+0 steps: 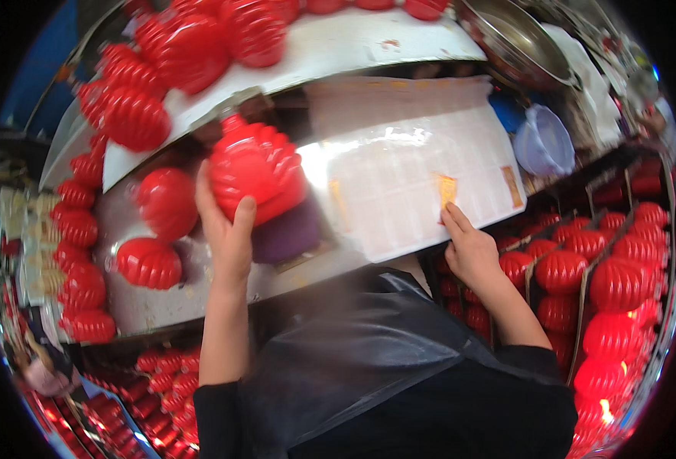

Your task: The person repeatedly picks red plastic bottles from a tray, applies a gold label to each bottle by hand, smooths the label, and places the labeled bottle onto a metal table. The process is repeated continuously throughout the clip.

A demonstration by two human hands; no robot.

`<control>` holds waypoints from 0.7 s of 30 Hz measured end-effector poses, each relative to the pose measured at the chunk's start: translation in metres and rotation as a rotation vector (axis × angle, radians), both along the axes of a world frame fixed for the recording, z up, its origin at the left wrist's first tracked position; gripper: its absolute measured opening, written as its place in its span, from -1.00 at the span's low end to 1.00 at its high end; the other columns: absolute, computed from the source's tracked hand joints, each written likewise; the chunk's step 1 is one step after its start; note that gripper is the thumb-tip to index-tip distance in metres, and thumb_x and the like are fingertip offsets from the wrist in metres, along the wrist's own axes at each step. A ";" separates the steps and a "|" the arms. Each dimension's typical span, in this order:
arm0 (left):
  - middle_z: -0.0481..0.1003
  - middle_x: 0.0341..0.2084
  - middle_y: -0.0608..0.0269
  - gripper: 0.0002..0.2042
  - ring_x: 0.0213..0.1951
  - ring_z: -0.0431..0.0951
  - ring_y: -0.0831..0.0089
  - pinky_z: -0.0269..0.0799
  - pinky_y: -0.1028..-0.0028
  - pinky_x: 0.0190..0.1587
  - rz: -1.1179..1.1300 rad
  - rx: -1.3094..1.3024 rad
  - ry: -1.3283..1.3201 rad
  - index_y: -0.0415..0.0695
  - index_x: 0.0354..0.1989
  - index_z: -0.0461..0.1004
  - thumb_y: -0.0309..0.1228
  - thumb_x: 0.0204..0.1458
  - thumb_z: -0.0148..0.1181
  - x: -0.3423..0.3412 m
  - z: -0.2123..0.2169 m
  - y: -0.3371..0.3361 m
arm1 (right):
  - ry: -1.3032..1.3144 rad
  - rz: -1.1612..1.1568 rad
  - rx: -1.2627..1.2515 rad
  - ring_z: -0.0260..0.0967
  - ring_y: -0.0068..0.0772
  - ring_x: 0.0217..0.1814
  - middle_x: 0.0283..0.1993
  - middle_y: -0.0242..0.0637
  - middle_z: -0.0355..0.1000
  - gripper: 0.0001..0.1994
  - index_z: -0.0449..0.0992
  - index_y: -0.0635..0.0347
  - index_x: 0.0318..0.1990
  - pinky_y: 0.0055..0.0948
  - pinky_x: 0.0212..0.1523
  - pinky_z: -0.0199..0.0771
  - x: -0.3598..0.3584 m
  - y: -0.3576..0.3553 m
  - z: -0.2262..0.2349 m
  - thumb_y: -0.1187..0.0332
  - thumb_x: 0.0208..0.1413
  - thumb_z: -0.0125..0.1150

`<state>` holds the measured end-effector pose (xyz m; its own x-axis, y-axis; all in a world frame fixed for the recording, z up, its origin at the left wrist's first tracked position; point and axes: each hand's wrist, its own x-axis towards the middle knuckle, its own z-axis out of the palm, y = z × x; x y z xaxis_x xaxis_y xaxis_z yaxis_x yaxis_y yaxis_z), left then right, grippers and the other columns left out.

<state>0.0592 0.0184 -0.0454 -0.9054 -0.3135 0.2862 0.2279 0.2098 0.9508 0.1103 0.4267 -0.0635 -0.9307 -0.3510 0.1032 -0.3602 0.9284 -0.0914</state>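
From the middle of my view, the red ribbed bottle (pixel 260 168) sits at about 10 o'clock, and my left hand (pixel 227 233) holds it by its near left side, thumb in front and fingers along its edge. Its neck points away from me, toward 11 o'clock. Just below its body is a purple pad (pixel 288 236); I can't tell whether the two touch.

My right hand (pixel 472 249) is at about 3 o'clock, thumb and fingertips pinched narrow on the near end of a small yellow label (pixel 447 187). The label is over a white sheet (pixel 399 172) toward 2 o'clock; I can't tell if any of it is stuck there. An orange-brown strip (pixel 511 187) lies near the sheet's right edge.

On the metal tabletop (pixel 147 312), two more red bottles, one round (pixel 167 203) and one ribbed (pixel 148 263), lie near each other at about 9 o'clock. A white ledge (pixel 338 46) carries more red bottles toward 11 o'clock. A lavender bucket (pixel 544 141) stands at 2 o'clock, and divided racks of red bottles (pixel 561 271) fill 3 to 4 o'clock.
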 end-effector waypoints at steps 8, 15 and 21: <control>0.24 0.32 -0.11 -0.14 0.34 0.34 0.15 0.27 0.24 0.39 0.011 0.137 -0.129 -0.27 0.50 0.08 -0.25 0.09 0.41 -0.005 0.003 0.001 | -0.208 0.128 -0.344 0.63 -0.35 -0.40 -0.27 -0.21 0.67 -0.90 0.71 0.31 -0.25 -0.41 -0.35 0.58 -0.026 -0.005 0.024 0.49 0.11 0.39; 0.21 0.38 -0.16 -0.08 0.38 0.32 0.07 0.27 0.19 0.41 0.029 0.066 -0.188 -0.26 0.51 0.06 -0.24 0.02 0.44 -0.003 0.010 -0.001 | -0.911 -0.062 -0.857 0.41 -0.66 -0.63 -0.31 -0.23 0.68 -0.77 0.70 0.40 -0.20 -0.62 -0.62 0.38 -0.138 -0.109 0.094 0.34 0.30 0.31; 0.31 0.31 -0.19 -0.14 0.35 0.36 0.01 0.27 0.15 0.40 0.035 0.030 -0.056 -0.27 0.48 0.13 -0.21 0.05 0.42 -0.018 0.022 -0.007 | -0.009 0.701 -0.614 0.59 -0.42 -0.47 -0.29 -0.22 0.67 -0.84 0.71 0.19 -0.17 -0.48 -0.46 0.56 -0.157 -0.207 0.145 0.58 0.10 0.35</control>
